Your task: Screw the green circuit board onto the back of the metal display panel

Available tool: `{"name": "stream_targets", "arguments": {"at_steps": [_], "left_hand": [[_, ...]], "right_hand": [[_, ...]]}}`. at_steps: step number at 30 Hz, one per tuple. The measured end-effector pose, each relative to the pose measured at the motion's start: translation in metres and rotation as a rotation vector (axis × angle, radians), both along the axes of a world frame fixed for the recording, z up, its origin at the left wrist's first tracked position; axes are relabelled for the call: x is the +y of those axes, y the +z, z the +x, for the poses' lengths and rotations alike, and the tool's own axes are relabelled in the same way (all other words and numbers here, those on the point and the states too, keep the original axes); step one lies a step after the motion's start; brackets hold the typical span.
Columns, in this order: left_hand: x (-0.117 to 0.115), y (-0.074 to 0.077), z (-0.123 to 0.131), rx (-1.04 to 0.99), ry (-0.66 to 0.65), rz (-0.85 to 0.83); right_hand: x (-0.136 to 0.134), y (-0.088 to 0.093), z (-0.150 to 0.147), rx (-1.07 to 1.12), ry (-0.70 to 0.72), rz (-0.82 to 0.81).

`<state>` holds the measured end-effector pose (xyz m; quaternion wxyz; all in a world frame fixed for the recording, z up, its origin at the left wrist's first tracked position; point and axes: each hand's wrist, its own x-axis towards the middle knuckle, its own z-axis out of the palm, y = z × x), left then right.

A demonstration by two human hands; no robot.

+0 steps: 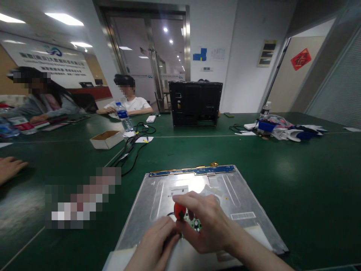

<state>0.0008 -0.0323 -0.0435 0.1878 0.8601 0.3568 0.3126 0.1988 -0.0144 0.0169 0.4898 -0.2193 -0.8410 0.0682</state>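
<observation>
This is an office used as an electronics workroom. Long tables (296, 169) with green mats fill the room under ceiling light panels (64, 19). A glass door (152, 56) leads to a corridor, a reception desk (90, 91) stands under a company sign (52, 60), and cables (132, 146) and a black monitor casing (195, 102) lie about.

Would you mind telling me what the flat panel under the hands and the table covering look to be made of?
The panel looks like bare sheet metal: silvery, brushed, reflecting ceiling light, with pressed ridges. The table covering seems a dark green matte mat, perhaps rubber or vinyl, with soft glare.
</observation>
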Motion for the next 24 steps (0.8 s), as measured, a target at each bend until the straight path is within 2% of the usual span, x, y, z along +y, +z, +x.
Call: {"name": "stream_targets", "arguments": {"at_steps": [4,13,20,24], "left_hand": [[-0.0002,0.0000,0.0012,0.003,0.026,0.035],[-0.0010,0.0033,-0.0010,0.028,0.008,-0.024],[-0.0010,0.0031,0.0020,-0.015,0.016,-0.001],[-0.0018,0.0037,0.0031,-0.037,0.030,0.020]], "right_hand": [[0.0031,-0.0032,-0.0006,0.007,-0.038,0.031],[-0.0004,0.0010,0.0031,-0.009,0.046,-0.021],[0.0009,-0.0011,-0.0009,0.009,-0.034,0.031],[0.0010,-0.0009,0.0001,0.002,-0.034,0.022]]}}
